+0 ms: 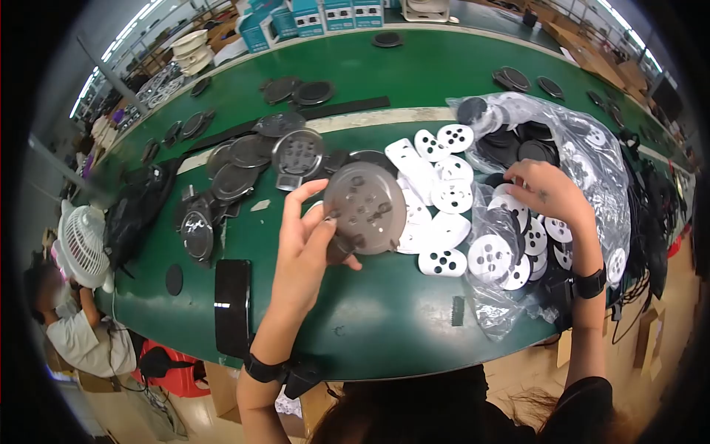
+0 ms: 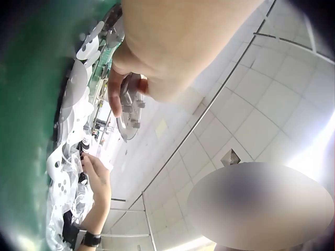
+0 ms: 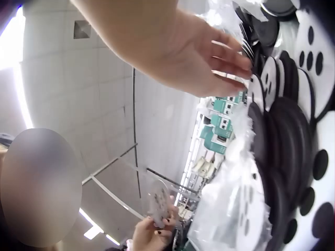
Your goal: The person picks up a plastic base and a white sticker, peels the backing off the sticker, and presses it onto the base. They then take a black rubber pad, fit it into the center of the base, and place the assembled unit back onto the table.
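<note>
My left hand pinches a round, smoky translucent plastic disc by its left edge, raised above the green table. In the left wrist view the disc shows small raised parts on one side. My right hand is over the clear plastic bag, its fingers at the white and black discs there. The right wrist view shows that hand with relaxed fingers beside the stacked black discs; whether a fingertip touches one is unclear. White pieces with black holes lie between the hands.
Dark translucent discs are piled left of the held one. A black phone-like slab lies near the front edge, with a small black disc beside it. Behind are a pale strip, scattered dark discs and teal boxes. A white fan stands left.
</note>
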The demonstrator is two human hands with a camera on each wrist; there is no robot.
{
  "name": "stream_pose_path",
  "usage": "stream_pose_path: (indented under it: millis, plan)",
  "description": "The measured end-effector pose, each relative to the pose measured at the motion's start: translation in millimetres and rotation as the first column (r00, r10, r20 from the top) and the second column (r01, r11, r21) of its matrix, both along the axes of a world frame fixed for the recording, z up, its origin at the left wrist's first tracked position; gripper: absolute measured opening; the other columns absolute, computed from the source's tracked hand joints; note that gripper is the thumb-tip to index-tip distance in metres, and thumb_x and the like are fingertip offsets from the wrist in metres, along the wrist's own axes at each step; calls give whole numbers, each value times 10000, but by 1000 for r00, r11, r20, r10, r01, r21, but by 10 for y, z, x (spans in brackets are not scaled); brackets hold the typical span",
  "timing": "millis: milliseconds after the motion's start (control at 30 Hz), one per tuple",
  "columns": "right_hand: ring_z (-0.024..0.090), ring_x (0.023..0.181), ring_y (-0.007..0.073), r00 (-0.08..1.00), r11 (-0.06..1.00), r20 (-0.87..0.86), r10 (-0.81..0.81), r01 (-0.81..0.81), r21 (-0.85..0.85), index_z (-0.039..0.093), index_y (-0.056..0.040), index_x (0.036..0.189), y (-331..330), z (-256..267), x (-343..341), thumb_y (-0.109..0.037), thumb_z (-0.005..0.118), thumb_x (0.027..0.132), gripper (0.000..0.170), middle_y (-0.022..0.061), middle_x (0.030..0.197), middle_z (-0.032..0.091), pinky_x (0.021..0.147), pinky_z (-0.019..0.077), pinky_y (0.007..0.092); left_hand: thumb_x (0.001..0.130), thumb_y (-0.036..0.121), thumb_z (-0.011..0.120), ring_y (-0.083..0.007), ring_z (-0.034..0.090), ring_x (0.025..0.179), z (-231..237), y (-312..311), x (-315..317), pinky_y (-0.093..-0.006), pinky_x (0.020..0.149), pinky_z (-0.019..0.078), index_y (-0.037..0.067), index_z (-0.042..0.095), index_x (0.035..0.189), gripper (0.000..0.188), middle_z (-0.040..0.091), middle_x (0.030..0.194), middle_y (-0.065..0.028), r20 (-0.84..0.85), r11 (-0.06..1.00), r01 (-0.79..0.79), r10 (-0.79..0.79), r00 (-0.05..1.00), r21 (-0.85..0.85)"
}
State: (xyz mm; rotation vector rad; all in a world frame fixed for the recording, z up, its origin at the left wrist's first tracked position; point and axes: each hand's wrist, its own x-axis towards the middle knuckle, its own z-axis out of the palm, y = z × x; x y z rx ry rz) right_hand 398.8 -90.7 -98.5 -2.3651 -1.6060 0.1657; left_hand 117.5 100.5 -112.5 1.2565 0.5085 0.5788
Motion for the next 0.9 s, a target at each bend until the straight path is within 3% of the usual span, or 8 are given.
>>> stream_pose_path:
  millis: [300,367,433,600,700,767,833,900]
  plan:
    - [579,800,290,985,993,-160,66,-80,-85,554,-13,996,-109,169,-34,-160,655,776,283,157,789,572,703,450,361,903,27,339,-90,548,654,-21,-42,-7,-206,509,436,9,519,1139,297,587,1039,-100,-104,991,131,-133,986,-30]
    - [581,755,276,983,990,-164,83,-100,-98,527,-16,1034,-80,135,-53,-140,696,741,360,136,749,564,664,451,337,921,62,349,-81,550,692,-129,-14,2,-205,635,436,1,583,1067,282,616,965,-93,-134,940,137,-99,986,312]
    - [568,660,256,953,996,-304,22,-46,-71,508,-16,1069,-39,140,-82,-136,712,731,413,103,700,567,612,449,303,923,69,371,-72,549,740,-109,-60,12,-197,718,408,-7,611,1003,264,634,893,-82,-135,922,121,-75,988,369]
    - [511,579,58,920,971,-390,-23,113,209,607,29,928,-19,158,-79,-153,674,803,231,27,684,611,530,418,222,931,78,404,-46,528,607,-56,-145,-4,-171,580,396,35,566,1113,247,633,683,-47,-228,929,249,-188,955,275]
    - [510,552,45,938,889,-328,-112,242,389,607,34,924,-38,208,-127,-145,648,829,207,11,689,613,515,412,191,944,105,410,-22,481,533,-8,-243,7,-173,502,353,59,546,1155,255,628,636,-48,-208,958,252,-221,953,135]
    - [503,518,23,877,826,-480,26,252,504,600,22,909,11,230,-266,-141,642,833,185,5,699,619,458,384,162,941,116,428,-14,469,531,-8,-287,11,-175,494,342,62,548,1155,252,639,668,-45,-192,951,294,-273,943,91]
    - [500,503,15,612,864,-788,69,358,354,580,7,915,26,357,-521,-141,650,829,184,14,708,623,412,363,145,938,127,446,-6,456,529,-15,-325,16,-177,485,331,65,550,1156,249,651,701,-41,-179,944,326,-313,933,50]
    - [492,500,17,427,902,-896,120,331,278,558,5,929,93,301,-770,-102,657,822,181,40,739,629,394,353,147,923,157,420,-34,527,595,-21,-350,22,-164,532,369,-4,542,1140,297,672,794,-75,-211,850,460,-415,885,259]
